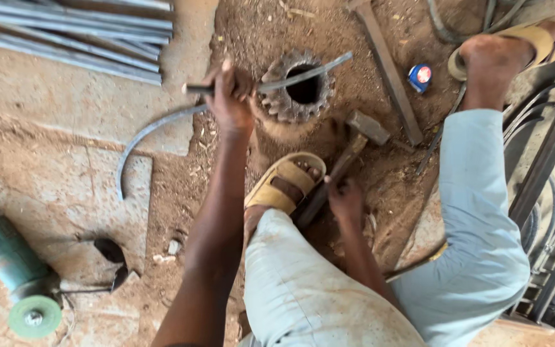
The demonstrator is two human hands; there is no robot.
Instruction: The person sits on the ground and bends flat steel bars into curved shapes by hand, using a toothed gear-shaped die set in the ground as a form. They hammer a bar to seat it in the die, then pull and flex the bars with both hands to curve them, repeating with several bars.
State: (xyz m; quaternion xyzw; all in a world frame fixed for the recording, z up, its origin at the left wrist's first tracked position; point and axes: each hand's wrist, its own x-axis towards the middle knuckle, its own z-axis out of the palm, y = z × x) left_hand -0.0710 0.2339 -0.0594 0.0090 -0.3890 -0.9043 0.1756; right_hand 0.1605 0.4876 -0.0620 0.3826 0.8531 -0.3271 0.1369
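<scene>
The thin grey steel rod (162, 125), already bent into a long curve, lies across the top of the rusty toothed gear ring (297, 90) that stands on the dirt floor (354, 38), its straight end passing over the ring's hole and its curved tail sweeping down over the concrete slab (65, 103); the left hand (229, 96) has its fingers wrapped tight around the rod and a short dark bar at the ring's edge; the right hand (345, 196) grips the wooden handle of a steel-headed hammer (358, 132), whose head rests low beside the ring, near the yellow sandal (284, 180); this looks like the bending step, between blows; the next move likely calls for holding the rod firm against the teeth and landing the hammer squarely on it, clear of the left fingers.
</scene>
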